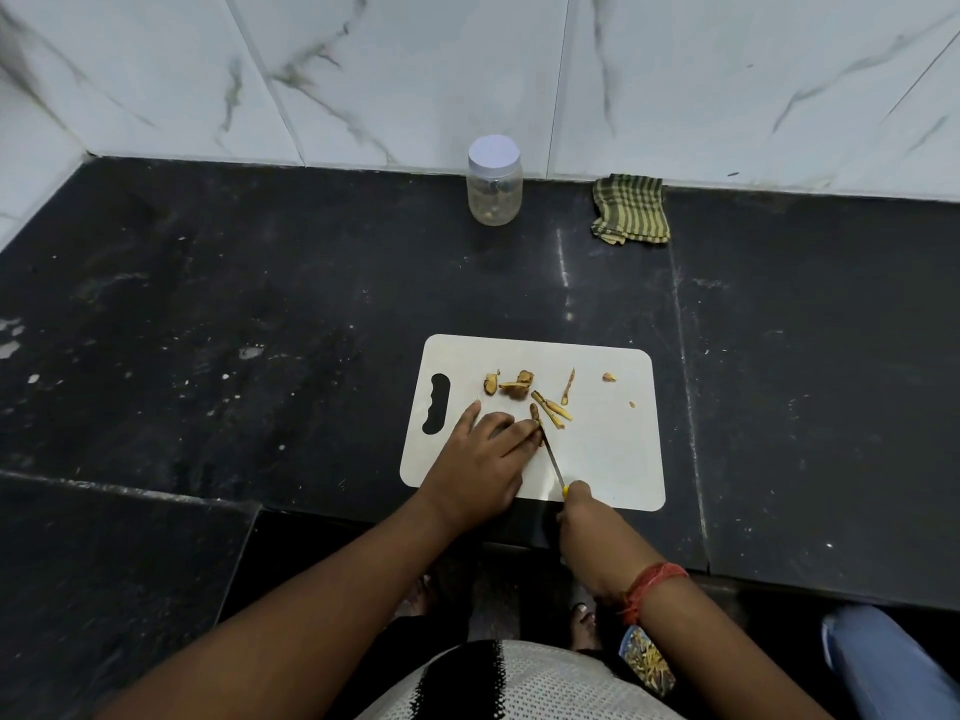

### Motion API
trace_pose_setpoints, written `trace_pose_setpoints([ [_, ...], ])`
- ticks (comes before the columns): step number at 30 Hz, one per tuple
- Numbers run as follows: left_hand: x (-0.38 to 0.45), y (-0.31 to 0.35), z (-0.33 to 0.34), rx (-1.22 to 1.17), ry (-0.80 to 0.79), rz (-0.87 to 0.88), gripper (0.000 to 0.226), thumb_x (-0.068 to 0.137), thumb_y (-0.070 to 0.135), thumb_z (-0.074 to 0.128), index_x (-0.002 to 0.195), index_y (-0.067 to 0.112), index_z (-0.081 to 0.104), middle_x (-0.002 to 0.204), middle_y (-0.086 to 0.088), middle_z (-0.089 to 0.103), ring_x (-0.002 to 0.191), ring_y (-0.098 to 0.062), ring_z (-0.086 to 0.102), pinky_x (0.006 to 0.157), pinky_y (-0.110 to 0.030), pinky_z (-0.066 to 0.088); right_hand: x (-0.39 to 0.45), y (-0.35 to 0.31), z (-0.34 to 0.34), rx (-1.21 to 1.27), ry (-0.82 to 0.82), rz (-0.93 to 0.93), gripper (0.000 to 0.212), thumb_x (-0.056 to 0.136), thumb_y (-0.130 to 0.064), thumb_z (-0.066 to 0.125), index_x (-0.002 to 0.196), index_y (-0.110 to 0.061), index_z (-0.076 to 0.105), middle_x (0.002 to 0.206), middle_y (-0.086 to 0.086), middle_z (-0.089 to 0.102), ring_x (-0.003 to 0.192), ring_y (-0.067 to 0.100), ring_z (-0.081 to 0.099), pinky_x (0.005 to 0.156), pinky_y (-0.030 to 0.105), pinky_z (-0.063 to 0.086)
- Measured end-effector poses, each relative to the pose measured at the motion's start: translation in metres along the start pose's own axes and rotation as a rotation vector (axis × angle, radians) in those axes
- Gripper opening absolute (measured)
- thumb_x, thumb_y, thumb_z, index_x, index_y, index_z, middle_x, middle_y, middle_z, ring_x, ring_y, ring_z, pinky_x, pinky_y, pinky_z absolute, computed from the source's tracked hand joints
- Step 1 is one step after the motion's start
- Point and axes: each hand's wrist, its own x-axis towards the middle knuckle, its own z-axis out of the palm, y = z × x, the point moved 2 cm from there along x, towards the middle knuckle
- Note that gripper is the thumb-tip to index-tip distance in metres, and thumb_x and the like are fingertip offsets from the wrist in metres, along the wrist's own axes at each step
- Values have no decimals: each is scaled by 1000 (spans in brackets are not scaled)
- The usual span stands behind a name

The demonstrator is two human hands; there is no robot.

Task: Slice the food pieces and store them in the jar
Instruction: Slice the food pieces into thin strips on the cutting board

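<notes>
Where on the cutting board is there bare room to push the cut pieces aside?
The board's right half is bare, between the knife and the right edge, below two small scraps. The upper middle is crowded with food pieces. The left hand covers the lower left beside the handle slot; the right hand sits at the near edge.
</notes>
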Motion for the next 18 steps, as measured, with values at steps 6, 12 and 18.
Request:
trace_pose_setpoints([
  [6,1,0,1,-7,-17,-12,49,88,24,50,134,13,60,137,-2,57,119,-25,52,107,-59,38,4,2,-2,42,-13,16,13,94,0,37,101,-11,33,76,2,48,75,26,56,58,28,35],
  [12,1,0,-1,-2,-18,-3,48,88,24,50,134,13,60,136,-2,57,118,-26,52,106,-61,39,-4,5,0,111,-19,15,15,89,4,37,92,-10,32,69,-2,42,63,19,44,51,27,29],
  [18,1,2,-1,-8,-40,-14,49,88,24,47,135,13,59,136,-2,55,118,-26,51,107,-61,38,-5,7,2,130,-15,35,15,89,4,38,91,-10,32,69,-1,43,61,14,44,56,28,32],
])
